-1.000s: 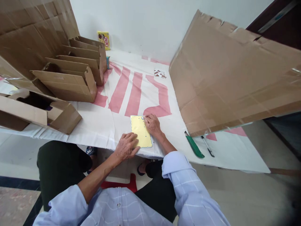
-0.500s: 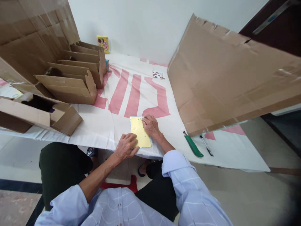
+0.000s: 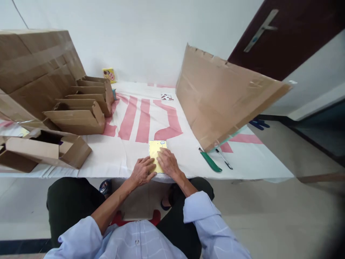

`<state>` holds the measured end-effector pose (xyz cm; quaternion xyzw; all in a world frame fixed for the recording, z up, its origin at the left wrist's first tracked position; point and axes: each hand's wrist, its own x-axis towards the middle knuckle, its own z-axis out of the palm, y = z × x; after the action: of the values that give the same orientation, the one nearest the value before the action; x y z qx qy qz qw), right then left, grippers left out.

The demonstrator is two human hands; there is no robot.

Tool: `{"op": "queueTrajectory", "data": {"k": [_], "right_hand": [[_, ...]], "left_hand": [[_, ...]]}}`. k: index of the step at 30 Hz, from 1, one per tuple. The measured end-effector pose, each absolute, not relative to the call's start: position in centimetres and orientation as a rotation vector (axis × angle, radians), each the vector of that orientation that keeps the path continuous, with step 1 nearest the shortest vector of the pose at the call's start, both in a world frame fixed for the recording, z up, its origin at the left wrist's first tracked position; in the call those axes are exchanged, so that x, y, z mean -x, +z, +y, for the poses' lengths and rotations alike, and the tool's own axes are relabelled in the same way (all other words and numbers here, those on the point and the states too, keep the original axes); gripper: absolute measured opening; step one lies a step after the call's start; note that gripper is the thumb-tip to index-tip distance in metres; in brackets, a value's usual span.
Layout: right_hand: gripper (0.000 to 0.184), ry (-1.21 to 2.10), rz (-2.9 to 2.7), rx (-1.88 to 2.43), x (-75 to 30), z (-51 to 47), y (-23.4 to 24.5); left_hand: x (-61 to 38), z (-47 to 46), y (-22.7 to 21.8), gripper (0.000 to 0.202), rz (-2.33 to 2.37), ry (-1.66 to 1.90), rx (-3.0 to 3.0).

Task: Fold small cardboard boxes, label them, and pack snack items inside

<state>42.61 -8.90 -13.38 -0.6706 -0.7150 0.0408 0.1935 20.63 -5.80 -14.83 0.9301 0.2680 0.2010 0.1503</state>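
Observation:
A yellow sheet of paper (image 3: 154, 146) with a scalloped edge and small printed marks lies at the table's front edge. My left hand (image 3: 142, 170) rests on its lower left side, fingers lying flat. Across the right half of the paper lies my right hand (image 3: 168, 162), its fingers stretched out and pressed down on it. Both hands cover much of the sheet's lower part. To the right are a green-handled cutter (image 3: 211, 161) and a black and clear pen (image 3: 224, 159).
Several open cardboard boxes (image 3: 74, 120) stand at the left, one nearer box (image 3: 51, 148) lying by the edge. A large cardboard panel (image 3: 223, 97) leans at the right. Toward the wall are a yellow pack (image 3: 109, 75) and a patterned card (image 3: 167, 97).
My right hand has slid from the paper's top right corner down over its right half. The paper sits straighter. My left hand stays at its lower left. The view has tilted up.

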Motion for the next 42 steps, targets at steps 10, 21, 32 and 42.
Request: {"op": "queueTrajectory", "data": {"k": [10, 21, 32, 42], "right_hand": [[0.055, 0.218, -1.947, 2.308, -48.8, -12.5, -12.0], [0.042, -0.02, -1.547, 2.24, -51.5, -15.5, -13.6], [0.041, -0.146, -1.167, 2.466, -59.3, -19.8, -9.9], [0.058, -0.355, -1.41, 1.976, -58.9, -13.9, -14.3]], "left_hand": [[-26.1, -6.8, -14.3, 0.045, 0.644, 0.381, -2.758], [-29.3, -7.7, -14.5, 0.047, 0.649, 0.439, -2.81], [-32.8, -9.4, -13.2, 0.05, 0.714, 0.372, -2.731], [-11.5, -5.9, -12.7, 0.043, 1.495, 1.077, -2.346]]}}
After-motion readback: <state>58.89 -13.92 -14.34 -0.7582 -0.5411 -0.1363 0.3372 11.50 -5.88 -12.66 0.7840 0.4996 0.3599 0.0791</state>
